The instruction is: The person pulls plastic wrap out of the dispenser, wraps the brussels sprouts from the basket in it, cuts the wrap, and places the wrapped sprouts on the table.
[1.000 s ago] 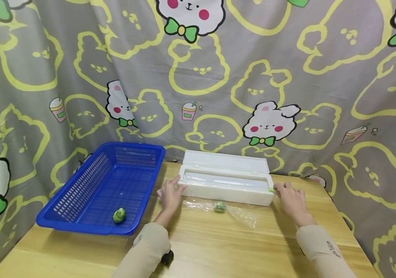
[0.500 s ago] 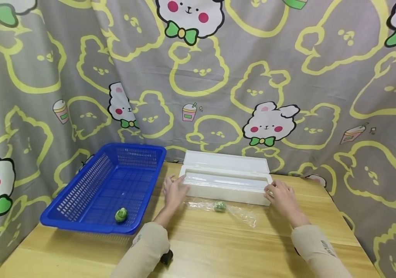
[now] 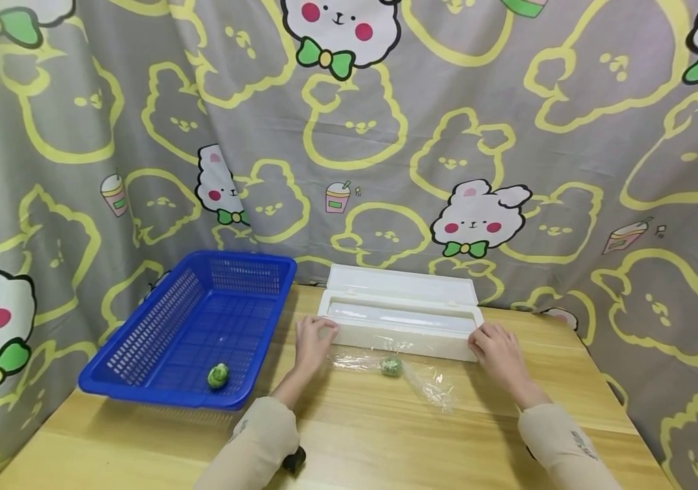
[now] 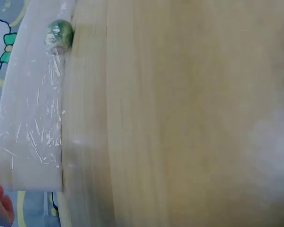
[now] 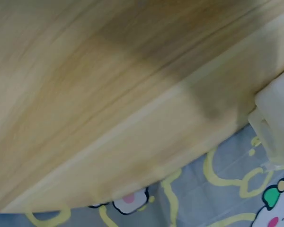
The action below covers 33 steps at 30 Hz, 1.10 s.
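A long white cling film box (image 3: 400,343) lies on the table with its lid (image 3: 404,285) tipped back and the roll (image 3: 400,317) showing inside. Clear cling film (image 3: 355,361) hangs over the front wall and spreads onto the wood, wrapped about a small green Brussels sprout (image 3: 392,367). At the front left corner my left hand (image 3: 314,340) pinches the film's edge between thumb and fingers. My right hand (image 3: 498,348), fingers curled, pinches at the front right corner; its fingertips hide what lies between them. In the left wrist view, glossy film (image 4: 42,109) stretches along the box front.
To the left stands a blue slotted basket (image 3: 186,396) with another Brussels sprout (image 3: 217,376) inside. A small black object (image 3: 295,461) shows beside the left sleeve. A patterned curtain (image 3: 373,170) hangs right behind the wooden table (image 3: 398,446).
My right hand has come leftward from the green slider to the box's front right corner. My left fingers have closed at the left corner. The film has crumpled and lifted along the front wall.
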Tool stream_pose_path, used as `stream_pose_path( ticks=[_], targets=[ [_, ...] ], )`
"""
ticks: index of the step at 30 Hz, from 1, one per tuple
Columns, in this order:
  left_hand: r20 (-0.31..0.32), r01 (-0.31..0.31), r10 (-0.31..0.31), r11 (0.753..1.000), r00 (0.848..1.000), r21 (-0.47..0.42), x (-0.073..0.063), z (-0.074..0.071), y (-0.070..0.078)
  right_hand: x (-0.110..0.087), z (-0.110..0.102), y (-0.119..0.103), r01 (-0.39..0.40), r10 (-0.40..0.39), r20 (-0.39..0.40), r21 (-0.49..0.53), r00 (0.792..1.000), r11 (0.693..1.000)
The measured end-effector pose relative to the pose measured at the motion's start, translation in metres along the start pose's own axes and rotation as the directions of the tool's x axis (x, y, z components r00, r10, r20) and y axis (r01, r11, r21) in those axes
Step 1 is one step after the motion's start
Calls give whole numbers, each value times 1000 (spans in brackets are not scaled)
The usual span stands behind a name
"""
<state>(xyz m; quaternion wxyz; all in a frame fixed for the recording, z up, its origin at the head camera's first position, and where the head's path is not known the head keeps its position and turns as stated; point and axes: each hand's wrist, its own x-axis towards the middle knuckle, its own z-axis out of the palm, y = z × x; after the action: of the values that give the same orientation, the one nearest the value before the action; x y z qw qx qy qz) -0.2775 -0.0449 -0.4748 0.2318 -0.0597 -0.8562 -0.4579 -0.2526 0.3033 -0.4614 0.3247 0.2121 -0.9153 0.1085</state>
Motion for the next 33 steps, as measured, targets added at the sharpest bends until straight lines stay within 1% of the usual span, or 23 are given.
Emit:
stream_pose_path(
  ticks=[4,7,8,10,13,15,17,20,23,26,29,30,31,33],
  targets=[
    [37,-22,25,997,999,-76,-3,-5,-1,-1,-8,-4,42,-43,14,40,999,998],
    [74,-7,17,990,997,-140,-4,-8,-2,0,-13,-8,31,-36,67,69,997,997],
    [92,5,10,988,996,-155,-4,-9,-2,0,-14,-9,15,-22,92,80,995,997],
    [118,46,-24,982,993,-182,-4,-10,-3,0,-16,-11,-22,10,133,87,991,996],
    [146,99,-68,972,987,-212,-4,-12,-4,-1,-16,-15,-59,45,153,90,987,994],
    [158,134,-98,961,983,-240,-5,-12,-5,0,-13,-17,-64,53,150,68,987,996],
    [167,155,-113,952,980,-265,-6,-12,-6,0,-8,-18,-68,60,150,47,987,997],
    [175,182,-136,942,975,-281,-6,-11,-6,1,1,-20,-56,52,177,19,983,998],
    [188,202,-151,934,971,-293,-7,-10,-6,-1,10,-21,-35,32,231,9,972,999],
    [201,212,-156,933,967,-292,-7,-9,-6,-3,16,-24,-11,7,323,11,946,1000],
    [198,222,-169,932,966,-287,-7,-9,-6,-3,21,-28,-36,14,397,48,918,998],
    [195,224,-173,933,965,-283,-6,-10,-6,-3,22,-30,-48,19,412,59,911,997],
    [193,220,-169,935,966,-278,-6,-10,-6,-3,22,-31,-62,26,416,72,909,995],
    [193,220,-171,936,966,-274,-6,-9,-5,-3,23,-32,-75,31,410,92,912,993]
  ],
)
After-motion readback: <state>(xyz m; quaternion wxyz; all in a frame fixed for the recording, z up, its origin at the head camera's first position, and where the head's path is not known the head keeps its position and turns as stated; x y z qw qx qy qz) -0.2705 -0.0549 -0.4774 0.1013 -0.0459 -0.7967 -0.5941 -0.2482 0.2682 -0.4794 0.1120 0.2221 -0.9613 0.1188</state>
